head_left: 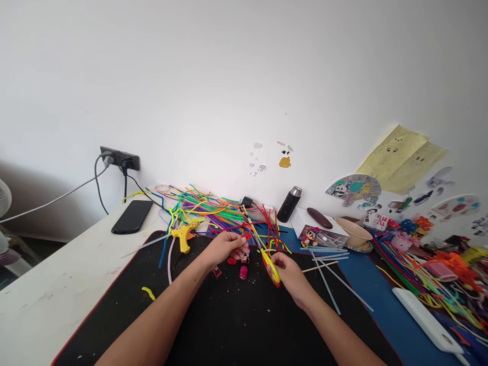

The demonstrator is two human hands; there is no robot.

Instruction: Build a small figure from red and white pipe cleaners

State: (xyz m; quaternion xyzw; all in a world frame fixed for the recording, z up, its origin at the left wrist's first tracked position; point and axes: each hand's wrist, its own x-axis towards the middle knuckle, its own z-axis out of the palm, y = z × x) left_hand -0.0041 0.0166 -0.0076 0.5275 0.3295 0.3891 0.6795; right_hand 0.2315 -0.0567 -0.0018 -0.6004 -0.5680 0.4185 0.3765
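My left hand [224,246] is curled over the black mat [213,325], its fingers closed on a red pipe cleaner [247,237] at the edge of a pile of coloured pipe cleaners [213,211]. My right hand [290,272] grips red and yellow scissors [271,267], blades pointing up and left towards the left hand. Small red and pink pieces [242,269] lie on the mat between the hands.
A yellow glue gun [185,234] lies left of my left hand, a black phone [132,217] beyond it. A black flask [288,204], a white box [318,229], a bowl [354,232] and more pipe cleaners [423,274] crowd the right side. Clear glue sticks [328,277] lie near my right hand.
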